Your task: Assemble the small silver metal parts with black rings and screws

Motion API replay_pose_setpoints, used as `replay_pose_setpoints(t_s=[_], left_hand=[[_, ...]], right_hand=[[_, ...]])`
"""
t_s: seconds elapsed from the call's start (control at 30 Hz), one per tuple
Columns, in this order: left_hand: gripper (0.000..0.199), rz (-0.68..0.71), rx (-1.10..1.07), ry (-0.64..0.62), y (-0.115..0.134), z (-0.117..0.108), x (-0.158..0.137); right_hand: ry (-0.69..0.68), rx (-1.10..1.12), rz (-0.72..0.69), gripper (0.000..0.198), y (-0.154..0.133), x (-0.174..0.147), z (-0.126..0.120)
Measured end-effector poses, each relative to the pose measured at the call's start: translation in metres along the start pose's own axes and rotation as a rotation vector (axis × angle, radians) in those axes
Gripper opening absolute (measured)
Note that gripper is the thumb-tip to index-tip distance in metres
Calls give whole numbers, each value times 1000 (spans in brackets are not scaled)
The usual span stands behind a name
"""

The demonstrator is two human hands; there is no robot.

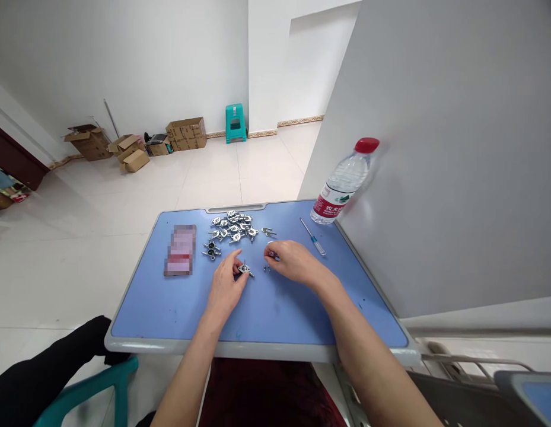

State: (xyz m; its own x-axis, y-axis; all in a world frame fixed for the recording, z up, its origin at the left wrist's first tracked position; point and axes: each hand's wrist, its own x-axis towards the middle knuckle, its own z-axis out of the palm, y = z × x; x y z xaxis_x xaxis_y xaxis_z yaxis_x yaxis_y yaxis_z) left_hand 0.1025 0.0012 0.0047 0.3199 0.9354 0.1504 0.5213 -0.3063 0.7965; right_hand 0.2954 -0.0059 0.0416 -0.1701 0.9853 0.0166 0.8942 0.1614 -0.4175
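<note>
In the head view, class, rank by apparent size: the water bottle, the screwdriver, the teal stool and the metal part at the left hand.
1. water bottle
2. teal stool, though far off, so unsure
3. screwdriver
4. metal part at the left hand

small silver metal fitting (245,268) with a dark middle, pinched at the left hand's (225,289) fingertips, sitting on the blue desk top, a tiny shiny bit (272,255) tucked under the right hand's (293,262) fingers, too small to make out
</note>
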Motion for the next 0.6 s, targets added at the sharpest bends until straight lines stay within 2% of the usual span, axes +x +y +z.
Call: replay_pose_setpoints(t_s=[0.13,0.3,0.5,0.6], left_hand=[[47,-10,18,5,0,0,-1],[46,25,27,14,-2,1,-3],[42,25,13,24,0,-1,-2],[41,36,20,36,0,-2,-2]], right_hand=[[-98,-36,33,18,6,-2,-4],[-141,-36,47,18,1,-2,-4],[-122,-7,24,15,-2,-2,-4],[-78,34,-30,16,-6,-3,-2]])
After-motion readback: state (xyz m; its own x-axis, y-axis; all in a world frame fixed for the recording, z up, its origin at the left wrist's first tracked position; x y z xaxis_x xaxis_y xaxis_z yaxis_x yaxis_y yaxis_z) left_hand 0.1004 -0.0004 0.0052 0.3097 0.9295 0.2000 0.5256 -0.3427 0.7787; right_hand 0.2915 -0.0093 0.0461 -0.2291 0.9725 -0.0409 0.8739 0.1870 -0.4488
